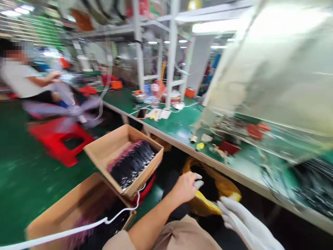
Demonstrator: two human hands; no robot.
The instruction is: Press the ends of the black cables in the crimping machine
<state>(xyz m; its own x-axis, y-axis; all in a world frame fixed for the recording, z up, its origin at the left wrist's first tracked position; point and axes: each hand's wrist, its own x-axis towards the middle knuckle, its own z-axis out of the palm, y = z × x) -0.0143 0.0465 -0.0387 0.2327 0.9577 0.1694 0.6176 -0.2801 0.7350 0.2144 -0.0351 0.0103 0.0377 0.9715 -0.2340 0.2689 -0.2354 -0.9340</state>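
My left hand [185,187], with white covers on its fingertips, hangs over a yellow bag [204,205] below the bench edge. Nothing shows in its fingers. My right hand [241,222], in a white glove, reaches the bag's rim from the lower right, and I cannot tell whether it grips the rim. Dark contents fill the bag's mouth. To the left stands a cardboard box [104,149] of black items with pink ends. A second such box [65,205] sits nearer me, crossed by a white cable [78,231].
A green workbench [171,119] with a pale edge runs along the right, holding tools and papers. A clear plastic sheet [273,69] hangs at the right. A red stool [59,139] stands on the green floor, and a seated co-worker [23,78] is at the far left.
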